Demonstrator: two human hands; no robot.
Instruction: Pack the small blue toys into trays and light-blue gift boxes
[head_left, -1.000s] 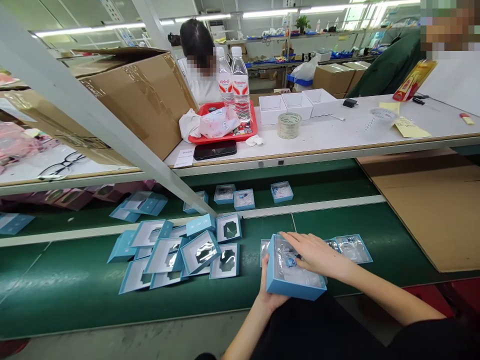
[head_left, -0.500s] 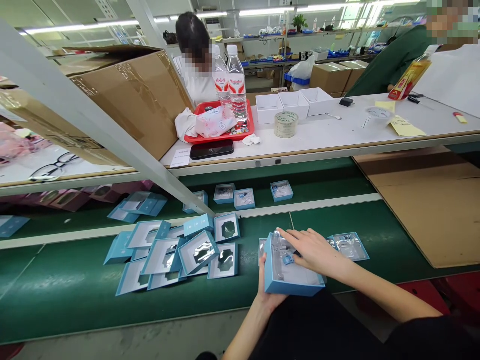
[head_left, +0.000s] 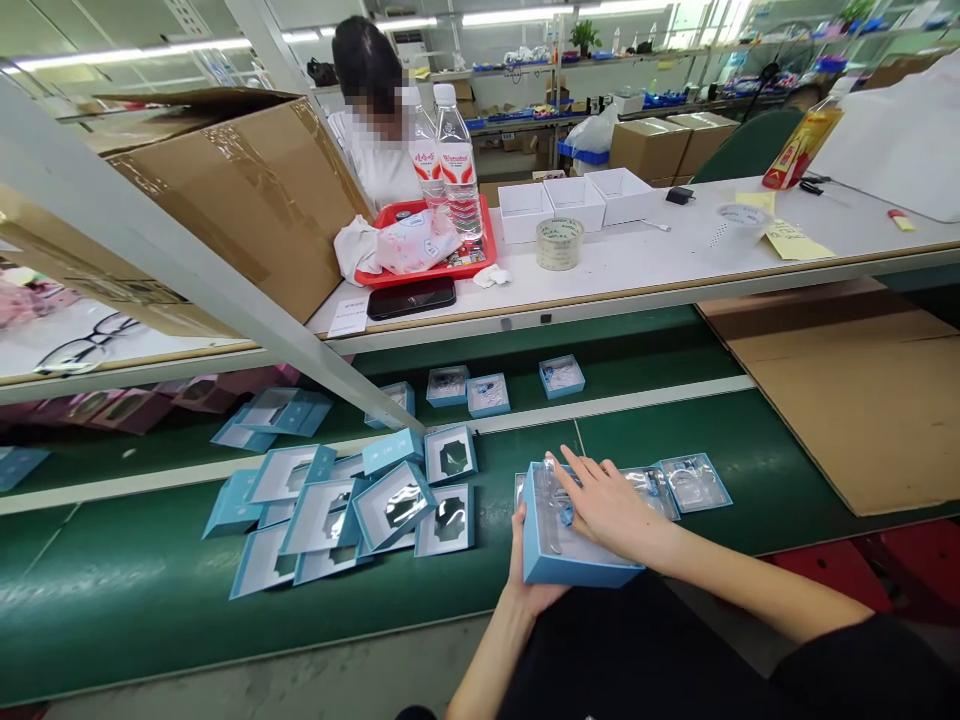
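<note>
You're holding the light-blue box (head_left: 570, 550) over the green conveyor belt (head_left: 480, 610): your left hand (head_left: 531, 590) cups it from below, fingers hidden under the base, and your right hand (head_left: 611, 510) lies spread across the top, fingertips resting on the clear plastic insert (head_left: 546, 520). There's a small blue part (head_left: 568, 515) half-covered by those fingers, too hidden to name! Clear trays (head_left: 694, 483) lie just right of the box, and a heap of open blue lids (head_left: 375, 510) sits well left.
</note>
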